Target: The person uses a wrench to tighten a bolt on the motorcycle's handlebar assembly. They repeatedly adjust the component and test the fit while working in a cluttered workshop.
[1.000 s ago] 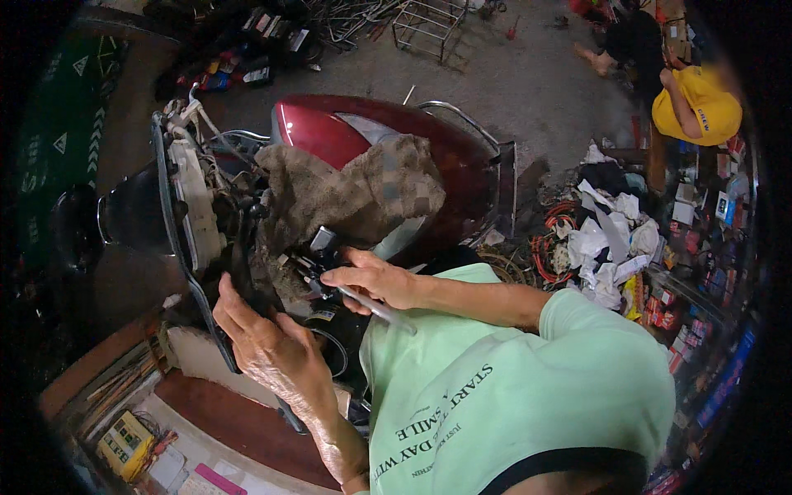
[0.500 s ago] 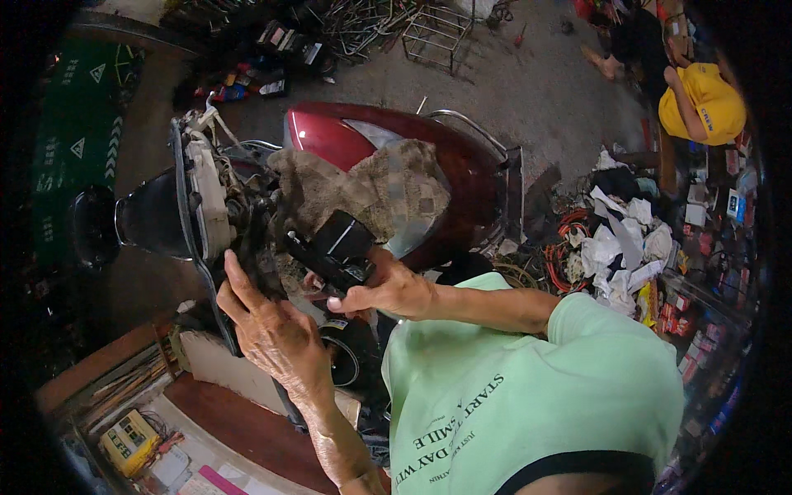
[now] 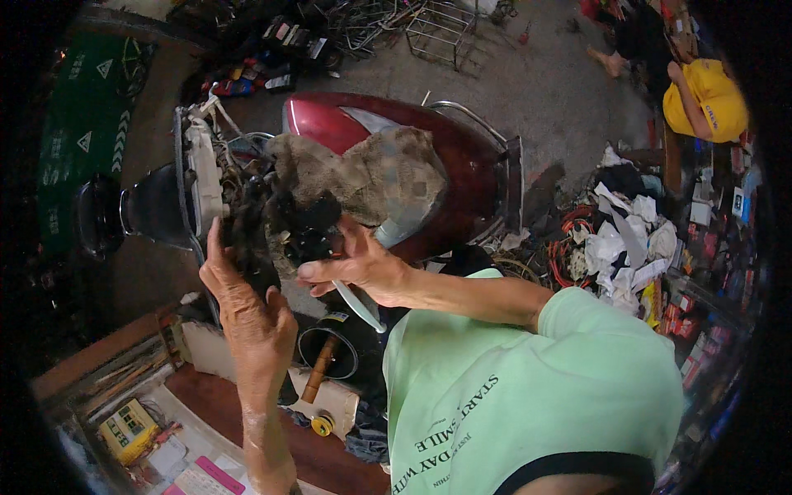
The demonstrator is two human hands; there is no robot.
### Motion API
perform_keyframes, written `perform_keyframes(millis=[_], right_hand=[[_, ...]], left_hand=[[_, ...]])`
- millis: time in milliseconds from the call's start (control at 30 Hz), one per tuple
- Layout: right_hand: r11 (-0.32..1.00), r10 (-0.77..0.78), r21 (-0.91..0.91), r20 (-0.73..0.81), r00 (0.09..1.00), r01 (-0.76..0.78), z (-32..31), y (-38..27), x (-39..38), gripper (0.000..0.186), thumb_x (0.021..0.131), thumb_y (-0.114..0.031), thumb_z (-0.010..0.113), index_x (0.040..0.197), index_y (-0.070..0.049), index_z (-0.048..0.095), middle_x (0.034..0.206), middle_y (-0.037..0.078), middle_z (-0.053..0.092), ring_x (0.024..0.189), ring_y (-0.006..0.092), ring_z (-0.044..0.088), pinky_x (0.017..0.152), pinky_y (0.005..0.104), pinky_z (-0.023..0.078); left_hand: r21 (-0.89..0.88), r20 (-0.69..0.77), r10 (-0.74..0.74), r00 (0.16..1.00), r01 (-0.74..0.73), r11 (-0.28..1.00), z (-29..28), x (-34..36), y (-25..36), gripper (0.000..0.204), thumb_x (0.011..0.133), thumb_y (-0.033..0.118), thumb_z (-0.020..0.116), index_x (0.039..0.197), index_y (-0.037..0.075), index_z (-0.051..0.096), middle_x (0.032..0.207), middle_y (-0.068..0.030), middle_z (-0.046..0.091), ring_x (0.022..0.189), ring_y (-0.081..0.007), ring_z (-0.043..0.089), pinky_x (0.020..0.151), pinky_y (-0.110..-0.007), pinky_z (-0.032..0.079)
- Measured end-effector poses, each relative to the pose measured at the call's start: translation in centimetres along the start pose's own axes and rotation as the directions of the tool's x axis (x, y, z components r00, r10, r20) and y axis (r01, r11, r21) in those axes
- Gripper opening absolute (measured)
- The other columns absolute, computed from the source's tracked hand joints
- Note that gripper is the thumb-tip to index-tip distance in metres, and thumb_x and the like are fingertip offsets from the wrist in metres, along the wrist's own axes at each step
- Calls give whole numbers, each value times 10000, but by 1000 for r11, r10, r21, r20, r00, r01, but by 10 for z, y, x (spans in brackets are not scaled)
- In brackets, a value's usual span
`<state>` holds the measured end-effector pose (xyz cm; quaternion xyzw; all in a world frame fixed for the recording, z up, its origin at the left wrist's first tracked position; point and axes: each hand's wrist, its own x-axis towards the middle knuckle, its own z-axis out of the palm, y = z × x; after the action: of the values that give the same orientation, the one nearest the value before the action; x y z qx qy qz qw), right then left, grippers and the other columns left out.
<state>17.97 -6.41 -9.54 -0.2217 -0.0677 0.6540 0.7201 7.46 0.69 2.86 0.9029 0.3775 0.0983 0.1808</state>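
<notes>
A red scooter (image 3: 470,165) stands in front of me, with a dirty brown cloth (image 3: 355,181) draped over its body. My right hand (image 3: 367,264) is closed around the edge of a black boxy part (image 3: 318,227), held low over the dark, opened-up section beside the cloth. From below that hand sticks out a pale grey curved strip (image 3: 359,307). My left hand (image 3: 243,305) has its fingers stretched forward and its thumb apart. Its fingertips are beside a whitish panel (image 3: 206,173) at the scooter's left; whether they touch it, I cannot tell.
Below the hands are a round-rimmed container (image 3: 351,355) and a wooden handle (image 3: 322,371). A yellow box (image 3: 128,429) sits at lower left. White rags (image 3: 627,247) and reddish cables (image 3: 569,247) lie at right. A person in yellow (image 3: 705,99) is at far right.
The black part has moved down and left into the scooter's dark section, my right hand with it. My left hand has moved left and turned more upright. The pale strip has come into sight.
</notes>
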Motion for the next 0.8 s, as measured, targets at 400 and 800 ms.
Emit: perform_keyframes(millis=[400, 800], right_hand=[[983, -166, 66, -91, 982, 173, 26, 21, 7, 818, 753, 15, 762, 1443, -156, 358, 1078, 20, 636, 700, 51, 571, 541, 196, 478], [908, -393, 56, -233, 889, 416, 55, 71, 36, 777, 793, 58, 698, 1440, -102, 298, 1213, 69, 576, 1114, 138, 558, 944, 287, 490]], left_hand=[[-355, 328, -88, 941, 209, 911, -30, 4, -6, 1035, 678, -208, 397, 1552, 233, 58, 1356, -123, 373, 1246, -251, 463, 1018, -329, 402], [-310, 387, -47, 921, 178, 934, -35, 6, -2, 1045, 656, -169, 405, 1555, 180, 3, 1450, -169, 290, 1339, -305, 372, 1088, -392, 319]])
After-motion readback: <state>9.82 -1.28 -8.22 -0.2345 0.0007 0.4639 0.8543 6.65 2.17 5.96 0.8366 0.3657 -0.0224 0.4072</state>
